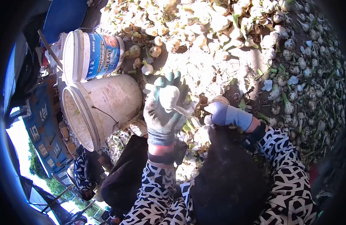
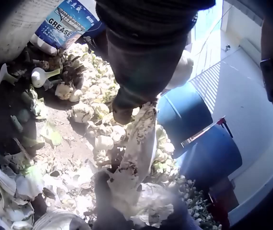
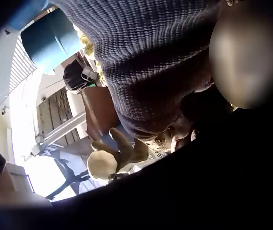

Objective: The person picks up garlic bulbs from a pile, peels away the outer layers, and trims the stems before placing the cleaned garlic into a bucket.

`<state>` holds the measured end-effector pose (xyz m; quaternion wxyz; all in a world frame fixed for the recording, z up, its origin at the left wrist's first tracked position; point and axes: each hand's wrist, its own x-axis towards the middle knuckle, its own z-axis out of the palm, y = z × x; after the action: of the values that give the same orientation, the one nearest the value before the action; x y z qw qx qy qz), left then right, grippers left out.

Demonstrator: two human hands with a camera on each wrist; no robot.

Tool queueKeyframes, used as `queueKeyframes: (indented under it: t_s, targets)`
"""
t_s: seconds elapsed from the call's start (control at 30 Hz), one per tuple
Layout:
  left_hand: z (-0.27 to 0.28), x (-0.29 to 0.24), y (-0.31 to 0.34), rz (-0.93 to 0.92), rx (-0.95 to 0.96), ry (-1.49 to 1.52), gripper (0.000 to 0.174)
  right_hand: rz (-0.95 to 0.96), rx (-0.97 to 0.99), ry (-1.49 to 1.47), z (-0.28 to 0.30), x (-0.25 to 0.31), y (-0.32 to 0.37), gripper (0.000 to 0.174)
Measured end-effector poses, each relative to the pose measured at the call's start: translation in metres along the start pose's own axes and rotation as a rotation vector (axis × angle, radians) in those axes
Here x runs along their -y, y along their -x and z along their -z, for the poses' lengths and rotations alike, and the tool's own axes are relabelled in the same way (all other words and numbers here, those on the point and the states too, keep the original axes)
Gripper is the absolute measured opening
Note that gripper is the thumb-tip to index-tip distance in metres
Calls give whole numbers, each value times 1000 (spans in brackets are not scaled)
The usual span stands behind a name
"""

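Observation:
My left hand, in a pale knitted glove, is turned palm up with its fingers extended. A smooth white garlic bulb lies over the palm, its stem trailing to the right. In the right wrist view, that hand's fingers stand spread beside the round bulb. My gloved right hand is just to the right, low over the peelings, its fingers bent. A brownish, papery piece shows at its fingertips; I cannot tell whether the hand grips it. Dark cuffs cover much of both wrist views.
Two white buckets stand at left: a labelled grease bucket and a dirty one. A heap of garlic spreads ahead, with more stemmed bulbs at right. Blue barrels stand beyond. Another person is at lower left.

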<state>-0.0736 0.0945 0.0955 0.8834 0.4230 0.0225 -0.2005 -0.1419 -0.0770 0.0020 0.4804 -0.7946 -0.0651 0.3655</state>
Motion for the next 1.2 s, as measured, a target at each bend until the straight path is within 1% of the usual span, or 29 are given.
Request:
queueKeyframes:
  t_s: [0.03, 0.07, 0.1, 0.17, 0.2, 0.23, 0.3, 0.33, 0.37, 0.43, 0.47, 0.5, 0.57, 0.6, 0.67, 0.7, 0.73, 0.77, 0.8, 0.83, 0.87, 0.93, 0.97, 1.0, 1.03, 1.07, 1.1, 1.13, 1.2]
  targets:
    - [3, 1, -5, 44, -39, 91, 51, 278, 15, -61, -22, -16, 2, 34]
    - [-4, -1, -7, 95, -158, 20, 55, 267, 103, -28, -8, -2, 10, 31]
    - [-3, 2, -9, 96, -162, 19, 55, 254, 190, 2, 11, 16, 21, 28]
    - [0, 9, -10, 50, -206, -83, 49, 335, 67, -117, 30, 22, 25, 26]
    - [7, 11, -4, -75, -61, -397, 40, 417, 24, -187, 36, 19, 24, 49]
    - [12, 10, -7, 29, -158, -177, 41, 518, 45, -503, 44, 21, 33, 35]
    - [43, 16, -10, 129, -207, 298, 46, 679, 440, -1462, 59, 40, 52, 22]
    - [84, 23, -14, 338, 259, 836, 50, 681, 445, -1461, 55, 36, 48, 22]
    - [79, 22, -12, 336, 264, 835, 50, 678, 370, -1141, 46, 22, 35, 23]
    - [54, 17, -4, 63, -58, 147, 43, 636, 211, -504, 19, -12, 2, 24]
    - [30, 8, -8, 181, -467, 398, 36, 599, 128, -187, 9, -27, -11, 24]
    - [35, 4, -12, 137, -427, 329, 30, 546, 41, 132, 10, -30, -16, 25]
    - [28, -20, -9, 103, -537, 239, 28, 11, 28, 694, -4, -26, -18, 31]
    - [36, -42, -5, -28, -541, 198, 30, 31, -184, 359, 11, -22, -5, 34]
    - [34, -108, -3, -217, -443, 388, 37, -132, -400, 447, 25, -42, -8, 33]
    - [42, -134, 5, -285, -320, 479, 57, -244, -532, 442, 43, -38, -4, 33]
    - [48, -150, 14, -148, 42, 661, 78, -294, -622, 576, 54, -40, -7, 30]
    - [41, -157, 18, -271, -61, 614, 86, -338, -717, 713, 70, -43, -11, 27]
    - [36, -153, 18, -306, -92, 560, 88, -426, -726, 624, 79, -75, -36, 26]
    - [31, -146, 20, -335, -131, 504, 89, -516, -727, 527, 86, -106, -62, 26]
    - [47, -128, 18, -209, -18, 488, 87, -434, -683, 458, 98, -108, -69, 34]
    - [9, -80, 5, -94, -367, 10, 76, -347, -693, 448, 108, -111, -77, 30]
    - [19, -51, 3, -14, -148, -174, 66, -257, -696, 436, 109, -107, -79, 25]
    - [2, -24, -3, 61, -285, -618, 67, -158, -696, 206, 106, -88, -67, 19]
    - [-5, 6, -4, 30, -154, -630, 75, -62, -688, -24, 104, -68, -56, 15]
    - [-2, 29, -10, -13, -52, -934, 80, 294, -639, -860, 79, -109, -73, 16]
    - [8, 49, -20, -248, 102, -1273, 81, 33, -594, -436, 81, -76, -56, 23]
    - [9, 63, -25, -278, 130, -1451, 84, 13, -643, -320, 76, -68, -48, 21]
    - [46, 108, -33, 56, -36, -1126, 82, -4, -690, -202, 68, -64, -41, 21]
